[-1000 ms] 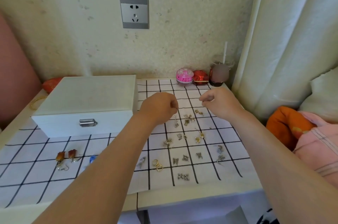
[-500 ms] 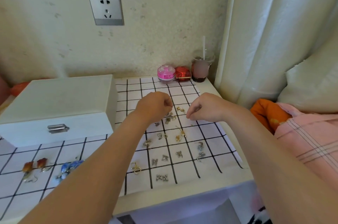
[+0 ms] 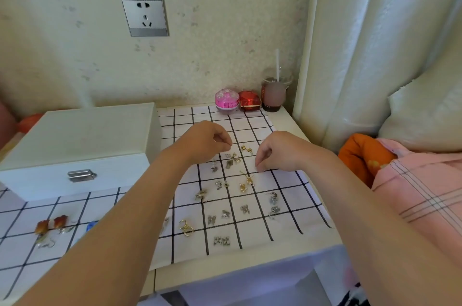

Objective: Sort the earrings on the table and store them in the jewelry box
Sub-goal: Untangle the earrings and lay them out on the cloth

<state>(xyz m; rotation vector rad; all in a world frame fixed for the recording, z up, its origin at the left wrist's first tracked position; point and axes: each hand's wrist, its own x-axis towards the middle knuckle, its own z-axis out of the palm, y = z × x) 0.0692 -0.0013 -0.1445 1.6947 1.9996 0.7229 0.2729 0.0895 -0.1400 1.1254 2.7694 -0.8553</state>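
None of the earrings (image 3: pixel 225 214) looks stored: pairs lie scattered over the checked cloth (image 3: pixel 287 205) on the surface (image 3: pixel 290 120). The jewelry box (image 3: pixel 80 145) sits closed at left, long axis left-to-right, latch (image 3: pixel 81 175) toward the person. Left hand (image 3: pixel 207 141) and right hand (image 3: pixel 280 153) curl, fingertips pinched; whether either holds an earring, I cannot tell.

Left hand (image 3: pixel 205 143) and right hand (image 3: pixel 281 153) over earrings (image 3: pixel 229 163), beside white jewelry box (image 3: pixel 82 140)

Sole view: head cam on me, wide-angle, aimed fwd and down at counter (image 3: pixel 250 268), wall (image 3: pixel 225 30) behind; close range.
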